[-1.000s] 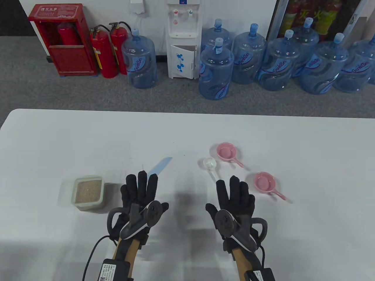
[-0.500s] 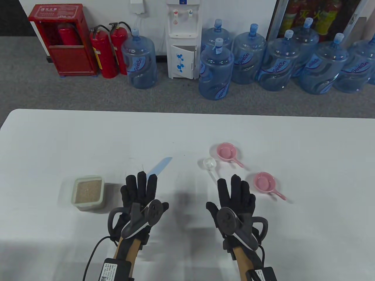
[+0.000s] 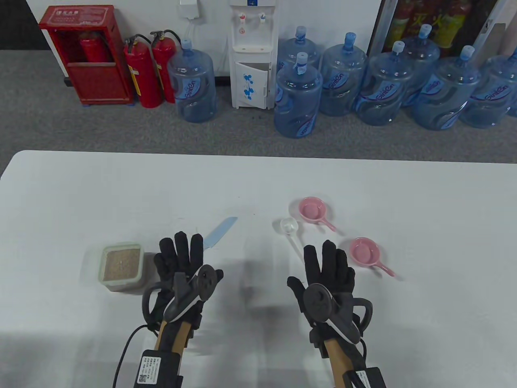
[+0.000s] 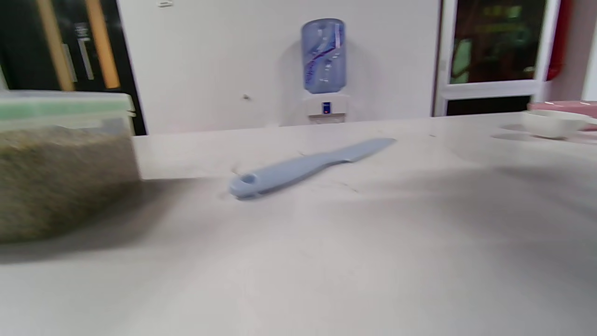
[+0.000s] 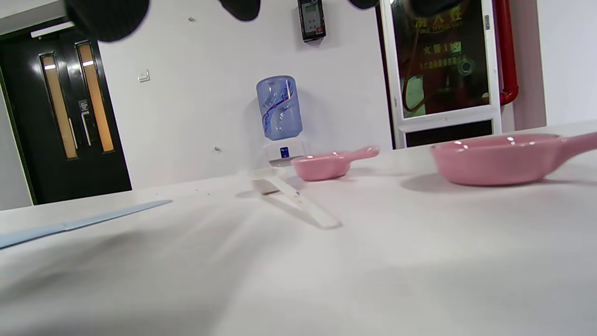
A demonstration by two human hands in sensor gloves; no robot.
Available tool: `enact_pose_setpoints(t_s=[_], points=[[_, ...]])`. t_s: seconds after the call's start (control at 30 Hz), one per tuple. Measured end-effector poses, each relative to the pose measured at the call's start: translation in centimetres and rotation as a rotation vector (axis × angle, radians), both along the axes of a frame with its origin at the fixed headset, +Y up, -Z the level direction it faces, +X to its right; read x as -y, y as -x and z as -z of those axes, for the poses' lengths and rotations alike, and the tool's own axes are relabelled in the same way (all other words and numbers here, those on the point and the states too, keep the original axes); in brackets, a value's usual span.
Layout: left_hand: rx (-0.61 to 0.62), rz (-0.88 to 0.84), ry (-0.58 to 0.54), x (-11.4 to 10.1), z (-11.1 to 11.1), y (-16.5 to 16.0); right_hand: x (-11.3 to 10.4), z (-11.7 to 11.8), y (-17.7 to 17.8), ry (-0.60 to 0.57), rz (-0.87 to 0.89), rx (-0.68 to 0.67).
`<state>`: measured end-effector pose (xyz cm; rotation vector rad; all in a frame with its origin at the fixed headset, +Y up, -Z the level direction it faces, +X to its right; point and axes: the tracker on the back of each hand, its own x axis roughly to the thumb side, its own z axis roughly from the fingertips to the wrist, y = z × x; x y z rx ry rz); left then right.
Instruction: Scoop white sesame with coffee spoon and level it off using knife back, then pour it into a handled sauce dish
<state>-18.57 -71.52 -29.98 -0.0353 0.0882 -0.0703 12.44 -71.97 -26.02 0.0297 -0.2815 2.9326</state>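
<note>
Probably office or lab corridor: my white table (image 3: 121, 182) faces water dispenser (image 3: 252, 52), stacked water jugs (image 3: 383, 87), red fire extinguishers (image 3: 147, 70), grey carpet.

An open, pale-green-rimmed tub of sesame (image 3: 121, 264) stands at the left, filled nearly to the brim. A light blue knife (image 3: 220, 231) lies flat at centre. The white spoon (image 3: 291, 231) lies bowl up between the knife and two empty pink dishes (image 3: 312, 211) (image 3: 364, 251).
</note>
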Motion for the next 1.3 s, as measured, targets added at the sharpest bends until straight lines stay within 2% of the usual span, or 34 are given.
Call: enact_pose_setpoints(t_s=[0.2,0.33,0.5,0.6,0.77,0.83,0.93,1.07,1.3], points=[[-0.205,0.001,0.061,-2.4,2.1,5.7,-0.1,0.0,0.0,-0.001,0.016,-0.007],[-0.315,0.003,0.127,-2.9,2.9,9.0,-0.1,0.0,0.0,0.01,0.016,-0.005],[-0.472,-0.048,0.259,-1.9,3.3,12.2,-0.1,0.1,0.1,0.022,0.026,-0.005],[-0.566,-0.043,0.39,-0.7,3.3,13.2,-0.2,0.1,0.0,0.029,0.028,-0.002],[-0.581,-0.078,0.508,1.5,3.5,13.9,-0.2,0.2,-0.2,0.034,0.038,0.008],[-0.577,-0.067,0.473,1.7,3.5,13.8,-0.2,0.2,-0.2,0.035,0.044,0.008],[-0.599,-0.143,0.442,2.0,3.6,13.7,-0.2,0.2,-0.2,0.031,0.039,0.006],[-0.592,-0.199,0.329,2.5,3.4,14.0,-0.2,0.3,-0.2,0.035,0.042,0.007],[-0.559,-0.288,0.214,2.6,2.8,14.6,-0.2,0.4,-0.5,0.04,0.054,0.016]])
